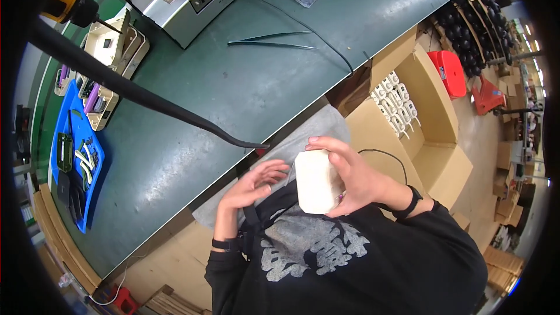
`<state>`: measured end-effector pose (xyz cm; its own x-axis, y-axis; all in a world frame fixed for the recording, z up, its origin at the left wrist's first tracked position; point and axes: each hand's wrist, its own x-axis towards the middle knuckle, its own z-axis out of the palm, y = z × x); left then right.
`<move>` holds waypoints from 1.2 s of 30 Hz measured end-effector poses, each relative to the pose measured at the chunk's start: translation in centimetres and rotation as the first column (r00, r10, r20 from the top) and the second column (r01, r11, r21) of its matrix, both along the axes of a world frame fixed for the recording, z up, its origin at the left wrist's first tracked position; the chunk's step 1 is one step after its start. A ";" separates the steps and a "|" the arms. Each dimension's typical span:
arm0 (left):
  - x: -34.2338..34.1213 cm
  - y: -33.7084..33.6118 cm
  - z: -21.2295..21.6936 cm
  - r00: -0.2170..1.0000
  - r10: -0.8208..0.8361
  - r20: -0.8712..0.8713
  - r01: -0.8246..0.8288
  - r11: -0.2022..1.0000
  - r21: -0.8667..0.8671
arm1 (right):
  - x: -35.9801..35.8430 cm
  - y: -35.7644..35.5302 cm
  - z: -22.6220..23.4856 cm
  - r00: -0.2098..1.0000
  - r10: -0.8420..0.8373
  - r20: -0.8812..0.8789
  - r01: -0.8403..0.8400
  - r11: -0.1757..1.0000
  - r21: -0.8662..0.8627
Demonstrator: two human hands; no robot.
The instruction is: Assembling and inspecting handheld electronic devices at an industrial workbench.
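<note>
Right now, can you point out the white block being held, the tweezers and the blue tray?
white block [315, 182], head view, middle of its front face.
tweezers [271, 41], head view, between its two arms.
blue tray [64, 105], head view, bare upper rim.

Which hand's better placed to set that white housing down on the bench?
Right, probably. The right hand already grips the white housing; the left hand is open beside it, holding nothing, nearer the green bench.

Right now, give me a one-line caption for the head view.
Right hand holds a white rectangular casing beside the open left hand, near a green workbench.
</note>
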<state>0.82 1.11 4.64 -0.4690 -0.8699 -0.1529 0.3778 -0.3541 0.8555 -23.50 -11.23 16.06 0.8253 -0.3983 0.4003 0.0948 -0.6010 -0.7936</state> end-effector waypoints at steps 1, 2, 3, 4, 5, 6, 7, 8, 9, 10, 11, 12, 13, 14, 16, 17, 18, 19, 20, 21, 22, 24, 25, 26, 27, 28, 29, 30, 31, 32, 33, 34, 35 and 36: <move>-0.6 0.1 1.6 1.000 0.004 0.003 -0.004 1.000 0.002 | 0.3 0.3 -0.2 1.000 0.019 -0.003 -0.019 1.000 -0.005; -1.2 -0.1 3.2 0.998 0.013 -0.064 -0.013 1.000 0.007 | 0.6 0.4 -0.1 0.999 0.038 -0.004 -0.038 0.999 -0.011; -1.7 -0.3 4.6 0.991 0.025 -0.129 -0.024 1.000 0.010 | 1.0 0.5 -0.1 0.999 0.045 0.001 -0.045 0.999 -0.011; -2.2 -0.7 5.9 0.989 0.033 -0.141 -0.038 0.999 -0.033 | 1.3 0.8 -0.1 0.999 0.044 0.014 -0.044 0.998 -0.034; -2.5 -1.1 6.8 0.990 0.041 -0.133 -0.045 0.998 -0.032 | 1.7 1.0 -0.1 0.999 0.045 0.028 -0.044 0.997 -0.057; -2.8 -1.4 7.4 0.998 0.063 -0.010 -0.064 0.994 -0.086 | 2.2 1.3 -0.1 0.998 0.054 0.036 -0.052 0.997 -0.056; -3.0 -1.6 7.8 0.990 0.090 0.112 -0.074 0.987 -0.141 | 2.6 1.5 -0.1 0.996 0.057 0.067 -0.052 0.996 -0.073; -3.3 -1.5 7.2 0.996 0.078 0.053 -0.068 0.985 -0.157 | 2.9 1.7 0.0 0.994 0.059 0.097 -0.050 0.995 -0.090; -3.5 -1.2 7.2 0.995 0.083 0.058 -0.073 0.985 -0.156 | 3.0 1.9 0.1 0.993 0.064 0.102 -0.055 0.995 -0.089; -3.6 -1.1 7.5 0.993 0.103 -0.059 -0.107 0.991 -0.076 | 3.1 2.0 0.3 0.994 0.043 0.098 -0.033 0.994 -0.100; -3.7 -1.0 7.8 0.976 0.127 -0.176 -0.128 0.992 0.008 | 3.1 2.1 0.5 0.996 0.017 0.092 -0.007 0.994 -0.109; -3.6 -0.9 8.2 0.977 0.129 -0.172 -0.129 0.992 0.011 | 3.1 2.1 0.8 0.995 0.019 0.096 -0.008 0.994 -0.106; -3.5 -0.8 8.6 0.964 0.145 -0.222 -0.137 0.989 0.052 | 3.0 2.0 1.1 0.996 0.010 0.086 -0.002 0.996 -0.094; -3.3 -0.8 8.9 0.950 0.157 -0.270 -0.137 0.986 0.093 | 2.9 2.1 1.3 0.997 -0.003 0.076 0.009 0.997 -0.082; -3.0 -1.0 9.2 0.948 0.167 -0.272 -0.155 0.986 0.066 | 2.3 2.3 0.8 0.996 -0.054 0.064 0.060 0.993 -0.103; -2.9 -1.0 9.2 0.943 0.181 -0.279 -0.177 0.983 0.038 | 2.0 2.4 0.6 0.994 -0.100 0.049 0.106 0.986 -0.127; -2.9 -0.8 9.2 0.945 0.178 -0.275 -0.174 0.984 0.039 | 1.8 2.4 0.6 0.993 -0.106 0.061 0.113 0.984 -0.139; -2.9 -0.7 9.1 0.943 0.200 -0.266 -0.215 0.976 -0.026 | 1.9 2.5 0.4 0.992 -0.109 0.064 0.117 0.983 -0.138; -2.9 -0.7 9.1 0.939 0.223 -0.262 -0.253 0.963 -0.089 | 2.0 2.5 -0.1 0.992 -0.077 0.096 0.088 0.989 -0.119; -2.8 -0.7 9.0 0.940 0.219 -0.262 -0.249 0.965 -0.087 | 2.0 2.5 -0.4 0.991 -0.045 0.127 0.058 0.993 -0.101; -2.5 -0.7 8.9 0.954 0.202 -0.223 -0.243 0.955 -0.173 | 2.1 2.4 -0.3 0.991 -0.050 0.127 0.063 0.993 -0.100; -2.1 -0.4 8.9 0.966 0.186 -0.180 -0.229 0.939 -0.258 | 2.3 2.1 0.1 0.995 0.017 0.099 0.002 0.983 -0.185; -1.9 -0.2 8.7 0.971 0.150 -0.186 -0.199 0.938 -0.283 | 2.2 2.2 -0.1 0.995 0.013 0.100 0.006 0.983 -0.185; -1.8 0.0 8.6 0.975 0.113 -0.191 -0.169 0.936 -0.309 | 2.2 2.3 -0.4 0.991 0.023 0.128 0.008 0.970 -0.243; -1.8 0.3 8.4 0.976 0.110 -0.188 -0.165 0.936 -0.310 | 2.3 2.4 -0.6 0.987 0.035 0.155 0.013 0.954 -0.300; -1.8 0.7 8.2 0.972 0.093 -0.214 -0.150 0.952 -0.268 | 2.2 2.4 -0.7 0.987 0.032 0.158 0.017 0.954 -0.300; -1.8 1.2 8.1 0.968 0.081 -0.239 -0.136 0.965 -0.225 | 2.1 2.4 -0.8 0.986 0.055 0.159 -0.002 0.948 -0.317; -1.7 1.6 8.2 0.974 0.084 -0.209 -0.127 0.971 -0.204 | 2.1 2.4 -0.9 0.984 0.078 0.159 -0.021 0.942 -0.334; -1.6 1.6 8.5 0.975 0.084 -0.206 -0.127 0.971 -0.203 | 2.2 2.5 -1.0 0.984 0.079 0.163 -0.021 0.943 -0.332; -1.7 1.4 8.7 0.977 0.075 -0.198 -0.123 0.962 -0.244 | 2.1 2.6 -1.2 0.981 0.051 0.185 0.023 0.925 -0.379; -1.7 1.2 8.9 0.980 0.065 -0.190 -0.119 0.951 -0.286 | 2.1 2.7 -1.4 0.978 0.025 0.208 0.067 0.903 -0.424; -1.7 1.0 9.0 0.980 0.062 -0.191 -0.116 0.951 -0.286 | 2.1 2.7 -1.6 0.978 0.022 0.207 0.069 0.903 -0.424; -1.7 0.9 9.2 0.983 0.074 -0.165 -0.125 0.937 -0.326 | 2.1 2.7 -1.7 0.973 0.026 0.228 0.076 0.902 -0.425; -1.7 0.8 9.5 0.986 0.087 -0.141 -0.133 0.921 -0.365 | 2.1 2.6 -1.7 0.968 0.029 0.248 0.082 0.901 -0.425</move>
<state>-0.90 1.88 14.11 -0.3620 -0.8999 0.2432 0.5034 0.0309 0.8635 -21.43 -8.60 14.35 0.6721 -0.1622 0.7225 0.2295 -0.8820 -0.4115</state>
